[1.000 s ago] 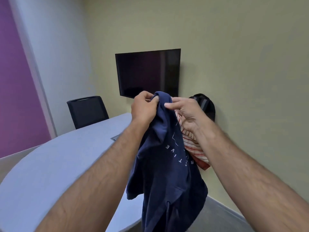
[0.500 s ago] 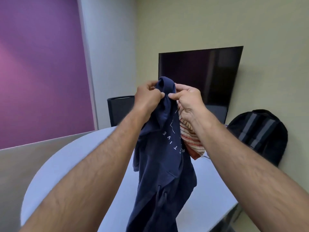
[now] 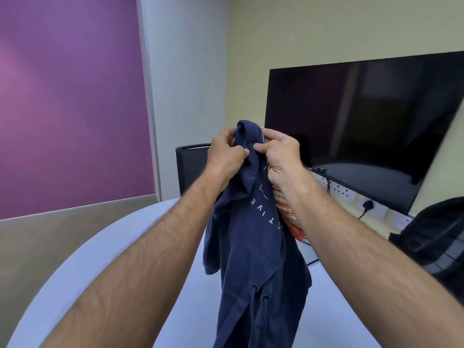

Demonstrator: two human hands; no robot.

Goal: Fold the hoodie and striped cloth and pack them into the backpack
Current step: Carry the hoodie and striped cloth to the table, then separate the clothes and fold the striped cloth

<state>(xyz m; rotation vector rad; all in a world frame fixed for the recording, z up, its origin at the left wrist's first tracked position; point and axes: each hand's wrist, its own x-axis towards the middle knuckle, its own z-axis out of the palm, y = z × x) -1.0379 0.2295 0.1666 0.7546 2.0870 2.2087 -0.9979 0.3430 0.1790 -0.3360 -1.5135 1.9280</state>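
1. A small meeting room: a purple wall (image 3: 70,101) left of the dark wall-mounted screen (image 3: 364,126), with a pale rounded table (image 3: 155,247) spreading below and in front of that screen. Over the past second the view has swung left, so the screen now fills the right side of the picture.
2. The navy hoodie (image 3: 253,259) hangs unfolded above the table, left of the screen, its drawstrings dangling low; it has stayed aloft and bunched throughout.
3. The black backpack (image 3: 437,242) sits at the picture's right edge, below the screen's lower corner, now partly cut off.
4. The striped cloth (image 3: 288,217) shows just behind the hoodie, tucked under the right forearm.
5. The left hand (image 3: 226,156) and right hand (image 3: 281,156) pinch the hoodie's top edge, fingers curled into the fabric, almost touching each other.
6. Judgement: folding has not begun; the hands seem to be hunting for a hem or shoulder line to spread.
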